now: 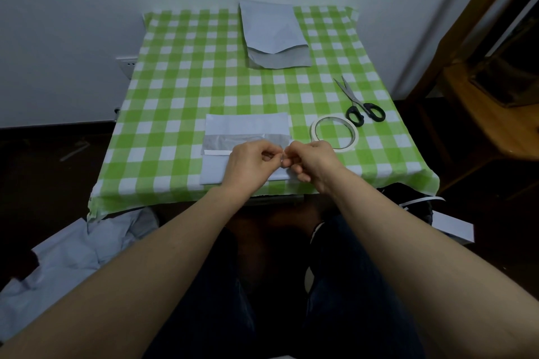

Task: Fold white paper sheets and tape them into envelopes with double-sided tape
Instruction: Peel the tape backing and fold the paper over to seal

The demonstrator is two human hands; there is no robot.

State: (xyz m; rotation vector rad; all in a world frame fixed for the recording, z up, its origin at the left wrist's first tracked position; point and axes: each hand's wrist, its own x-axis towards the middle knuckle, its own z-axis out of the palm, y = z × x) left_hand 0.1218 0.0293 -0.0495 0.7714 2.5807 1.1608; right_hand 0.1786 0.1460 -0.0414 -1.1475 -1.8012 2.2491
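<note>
Near edge of the worktop [180, 73], green-and-white check cloth: folded white paper sheet [248, 125] lies flat, far flap up, a white tape strip [217, 152] along its left-middle band. Left hand [250, 159] and right hand [313, 159] meet over the sheet's right half, fingertips pinched together on something small between them; what exactly is pinched cannot be told. Left fingers [269, 151] curled, thumb against index. Right fingers [294, 154] curled likewise, lower ones tucked under. Tape roll [334, 133] lies flat just right of the sheet, near the right hand. Scissors [359, 103] right and farther, blades slightly apart, pointing far. Stack of finished envelopes [274, 35] at the far edge, centre. Loose white paper [73, 256] on the floor, near left
</note>
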